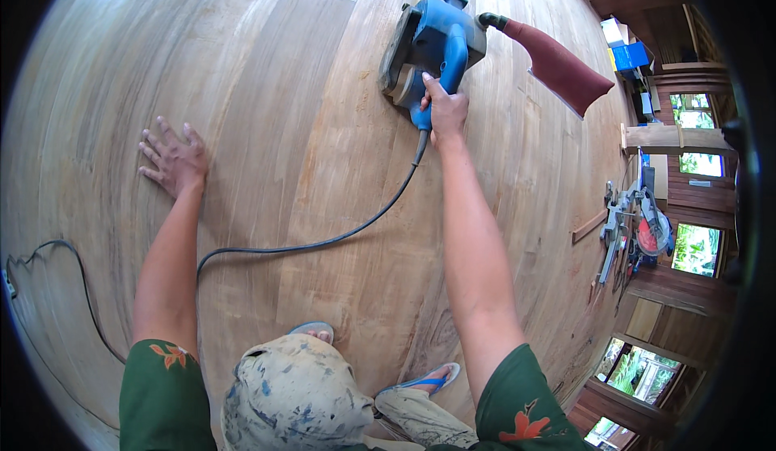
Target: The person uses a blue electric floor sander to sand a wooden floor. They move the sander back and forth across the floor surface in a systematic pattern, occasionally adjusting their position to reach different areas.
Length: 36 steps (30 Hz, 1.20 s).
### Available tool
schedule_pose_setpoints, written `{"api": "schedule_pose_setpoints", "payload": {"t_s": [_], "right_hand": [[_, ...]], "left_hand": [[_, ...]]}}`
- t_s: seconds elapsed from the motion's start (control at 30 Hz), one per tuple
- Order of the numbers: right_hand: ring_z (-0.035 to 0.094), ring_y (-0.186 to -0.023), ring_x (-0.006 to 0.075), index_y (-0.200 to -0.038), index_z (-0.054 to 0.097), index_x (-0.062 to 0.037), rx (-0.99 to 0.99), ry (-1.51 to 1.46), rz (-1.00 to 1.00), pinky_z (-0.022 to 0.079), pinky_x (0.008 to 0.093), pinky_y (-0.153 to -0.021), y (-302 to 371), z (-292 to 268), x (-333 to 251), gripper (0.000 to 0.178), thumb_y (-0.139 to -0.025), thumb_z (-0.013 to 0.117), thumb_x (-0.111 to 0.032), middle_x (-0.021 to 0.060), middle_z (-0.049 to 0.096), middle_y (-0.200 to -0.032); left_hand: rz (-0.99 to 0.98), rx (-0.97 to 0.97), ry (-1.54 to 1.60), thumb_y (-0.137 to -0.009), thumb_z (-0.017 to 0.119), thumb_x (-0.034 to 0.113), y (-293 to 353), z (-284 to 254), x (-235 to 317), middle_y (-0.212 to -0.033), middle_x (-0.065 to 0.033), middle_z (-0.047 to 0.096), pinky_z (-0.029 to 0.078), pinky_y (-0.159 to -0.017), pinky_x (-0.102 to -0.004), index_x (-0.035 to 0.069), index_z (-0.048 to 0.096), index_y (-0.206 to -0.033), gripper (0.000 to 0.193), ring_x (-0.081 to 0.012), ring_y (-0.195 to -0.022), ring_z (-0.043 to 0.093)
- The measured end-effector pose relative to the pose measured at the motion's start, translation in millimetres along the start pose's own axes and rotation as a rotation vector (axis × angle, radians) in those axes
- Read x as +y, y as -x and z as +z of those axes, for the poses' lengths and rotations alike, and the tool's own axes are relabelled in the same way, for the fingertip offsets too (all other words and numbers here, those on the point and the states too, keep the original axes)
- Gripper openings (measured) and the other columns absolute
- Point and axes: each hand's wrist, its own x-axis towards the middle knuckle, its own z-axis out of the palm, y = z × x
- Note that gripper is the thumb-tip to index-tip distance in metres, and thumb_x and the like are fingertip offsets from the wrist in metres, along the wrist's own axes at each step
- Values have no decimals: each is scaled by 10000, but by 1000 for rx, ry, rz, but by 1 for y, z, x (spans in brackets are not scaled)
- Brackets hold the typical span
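Note:
My right hand (444,110) is wrapped round the rear handle of a blue belt sander (436,43), which rests on the wooden plank floor (267,87) ahead of me. A dark red dust bag (558,67) sticks out from the sander's right side on a black elbow. From the handle a black power cord (339,238) curves back toward me and passes behind my left arm. My left hand (174,158) lies flat on the boards to the left, fingers spread, holding nothing. The sander's belt underneath is mostly hidden.
Farther left, more cord (85,281) runs over the floor. On the right stand a mitre saw (647,229), a loose wood strip (589,226), a wooden post (675,138) and a blue box (630,56). My sandalled foot (436,378) and paint-spotted knee (295,386) are close below.

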Motion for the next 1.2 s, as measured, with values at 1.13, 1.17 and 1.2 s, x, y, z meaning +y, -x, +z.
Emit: {"api": "schedule_pose_setpoints", "payload": {"t_s": [1.13, 1.17, 1.2], "right_hand": [[571, -587, 84, -897, 646, -68, 53, 48, 61, 434, 268, -547, 169, -33, 15, 243, -964, 813, -232, -8, 604, -687], [577, -594, 92, -898, 649, -69, 57, 56, 66, 441, 275, -561, 176, -35, 15, 230, -964, 813, -217, -3, 608, -700], [583, -602, 100, -898, 652, -70, 67, 70, 76, 447, 282, -576, 181, -36, 15, 217, -964, 812, -202, 3, 612, -712]], "left_hand": [[4, 4, 10, -1069, 377, 607, -1, 0, -2, -1785, -154, 209, 109, -1303, -642, 255, 274, -1714, 742, -365, -1658, 145], [4, 2, 15, -1068, 379, 607, -1, 1, -1, -1785, -156, 208, 105, -1303, -642, 255, 273, -1714, 744, -366, -1658, 145], [5, 13, 1, -1067, 381, 608, -2, 0, 0, -1784, -158, 208, 102, -1304, -642, 254, 273, -1714, 746, -367, -1658, 145]]}}
